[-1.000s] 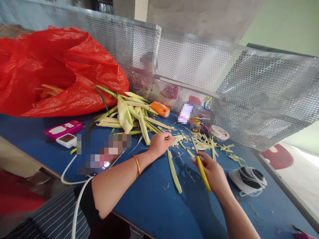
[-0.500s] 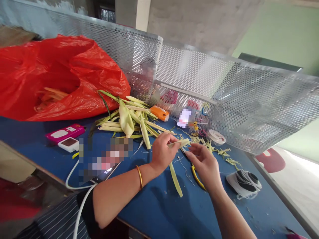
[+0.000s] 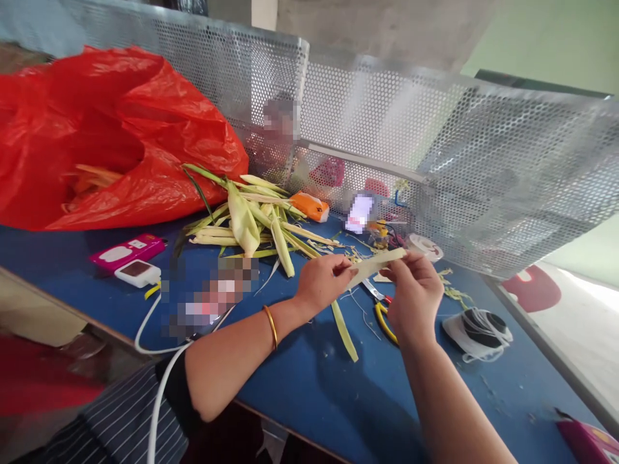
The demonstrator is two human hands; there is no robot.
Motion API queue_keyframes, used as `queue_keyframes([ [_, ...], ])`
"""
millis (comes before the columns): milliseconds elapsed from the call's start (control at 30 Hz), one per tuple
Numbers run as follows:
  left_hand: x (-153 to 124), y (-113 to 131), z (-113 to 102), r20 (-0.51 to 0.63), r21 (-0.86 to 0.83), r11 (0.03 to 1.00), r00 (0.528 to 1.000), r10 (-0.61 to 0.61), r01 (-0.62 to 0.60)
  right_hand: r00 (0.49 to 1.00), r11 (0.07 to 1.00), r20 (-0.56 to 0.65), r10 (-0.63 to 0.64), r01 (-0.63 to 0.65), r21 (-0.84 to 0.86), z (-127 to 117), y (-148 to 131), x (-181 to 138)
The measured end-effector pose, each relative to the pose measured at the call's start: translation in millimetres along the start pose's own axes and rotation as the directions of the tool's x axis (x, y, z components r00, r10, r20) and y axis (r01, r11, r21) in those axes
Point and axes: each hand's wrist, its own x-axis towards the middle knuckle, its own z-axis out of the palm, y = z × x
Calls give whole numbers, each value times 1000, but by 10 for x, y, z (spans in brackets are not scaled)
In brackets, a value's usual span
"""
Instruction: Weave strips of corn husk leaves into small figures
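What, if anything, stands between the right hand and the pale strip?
Nothing visible: the right hand pinches one end of the pale strip and the left hand the other. The scissors show below it, not between.

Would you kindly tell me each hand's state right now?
Left hand: closed, holding a corn husk strip.
Right hand: closed on the strip's other end.

The held strip (image 3: 372, 266) is pale green, the scissors (image 3: 380, 314) yellow-handled, the table (image 3: 290, 393) blue, the garment (image 3: 128, 415) white-striped.
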Motion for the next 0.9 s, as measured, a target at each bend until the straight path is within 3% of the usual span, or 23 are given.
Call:
queue_keyframes([
  [100, -10, 19, 17, 80, -97, 994, 996, -49, 56, 997, 999, 61, 38, -41, 37, -35, -12, 38],
  [200, -46, 77, 13, 203, -275, 943, 970, -135, 189, 993, 996, 86, 86, -88, 21, -52, -30, 49],
  [300, -91, 137, -7, 395, -347, 885, 904, -162, 310, 993, 994, 32, 113, -113, -1, -89, -49, 67],
  [367, -104, 157, -22, 554, -338, 873, 824, -118, 352, 990, 990, 29, 141, -141, 10, -118, -57, 90],
  [400, -102, 159, -27, 605, -341, 868, 791, -91, 360, 986, 987, 44, 160, -161, 17, -128, -58, 101],
  [433, -94, 158, -31, 609, -361, 862, 790, -71, 356, 981, 983, 74, 178, -180, 19, -135, -56, 109],
  [533, -50, 142, -35, 368, -481, 830, 924, -101, 283, 949, 977, 233, 213, -207, -51, -122, -34, 104],
  [567, -34, 136, -36, 286, -508, 820, 949, -129, 265, 931, 976, 294, 217, -200, -86, -110, -21, 92],
  [700, 3, 110, -39, 140, -528, 821, 976, -168, 217, 879, 975, 437, 191, -117, -192, -58, 37, 17],
  [900, 10, 47, -30, 9, -421, 889, 981, -194, 179, 854, 920, 505, 122, 92, -380, -27, 45, -61],
])
